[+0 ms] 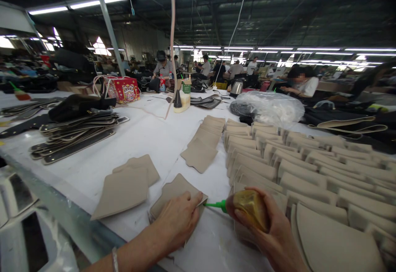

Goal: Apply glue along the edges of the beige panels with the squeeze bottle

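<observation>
My right hand (pixel 272 230) is wrapped round a small amber glue bottle (pixel 251 208) whose green nozzle (pixel 215 205) points left at the edge of a beige leather piece (pixel 173 191). My left hand (pixel 177 220) lies on that piece, fingers curled and pressing it against the white table (pixel 154 136). A thin bracelet shows on my left wrist. Two more beige pieces (pixel 123 187) lie just to the left of the held one.
Rows of overlapping beige pieces (pixel 309 169) cover the table's right side, with a shorter row (pixel 206 140) behind. Dark straps (pixel 74 134) are piled at the left. A clear plastic bag (pixel 269 105), a red patterned bag (pixel 123 88) and bottles stand farther back. Other workers sit beyond.
</observation>
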A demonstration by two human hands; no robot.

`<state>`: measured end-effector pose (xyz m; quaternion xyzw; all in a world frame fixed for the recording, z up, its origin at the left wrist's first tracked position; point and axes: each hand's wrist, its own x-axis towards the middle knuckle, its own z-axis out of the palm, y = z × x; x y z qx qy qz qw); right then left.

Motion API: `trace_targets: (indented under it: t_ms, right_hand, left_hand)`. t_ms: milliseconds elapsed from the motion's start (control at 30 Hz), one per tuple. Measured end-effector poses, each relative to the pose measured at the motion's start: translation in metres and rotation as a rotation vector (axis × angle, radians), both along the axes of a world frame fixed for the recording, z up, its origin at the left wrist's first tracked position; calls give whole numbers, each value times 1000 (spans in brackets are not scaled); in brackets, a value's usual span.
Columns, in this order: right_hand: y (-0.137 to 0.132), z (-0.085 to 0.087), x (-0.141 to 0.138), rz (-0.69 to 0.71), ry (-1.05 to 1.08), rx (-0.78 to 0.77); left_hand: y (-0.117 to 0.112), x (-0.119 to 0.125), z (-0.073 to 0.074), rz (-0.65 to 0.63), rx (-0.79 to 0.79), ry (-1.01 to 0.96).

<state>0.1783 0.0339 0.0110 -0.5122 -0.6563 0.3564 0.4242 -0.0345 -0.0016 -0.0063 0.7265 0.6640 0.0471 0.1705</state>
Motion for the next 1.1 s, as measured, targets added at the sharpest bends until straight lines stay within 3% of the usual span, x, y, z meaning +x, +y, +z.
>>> trace_targets:
  t_ms: [267, 400, 567, 733, 1100]
  right_hand:
    - [-2, -1, 0, 14, 79, -48]
    - [-5, -1, 0, 108, 89, -94]
    - [-8, -2, 0, 56, 92, -98]
    - [-14, -3, 1, 161, 96, -148]
    - [-25, -15, 3, 112, 127, -205]
  left_hand:
    - [-3, -1, 4, 7, -27, -11]
    - [-4, -2, 2, 7, -14, -21]
    - [-4, -2, 0, 9, -4, -29]
    - [-4, -3, 1, 12, -5, -37]
    - [-7, -4, -4, 13, 16, -27]
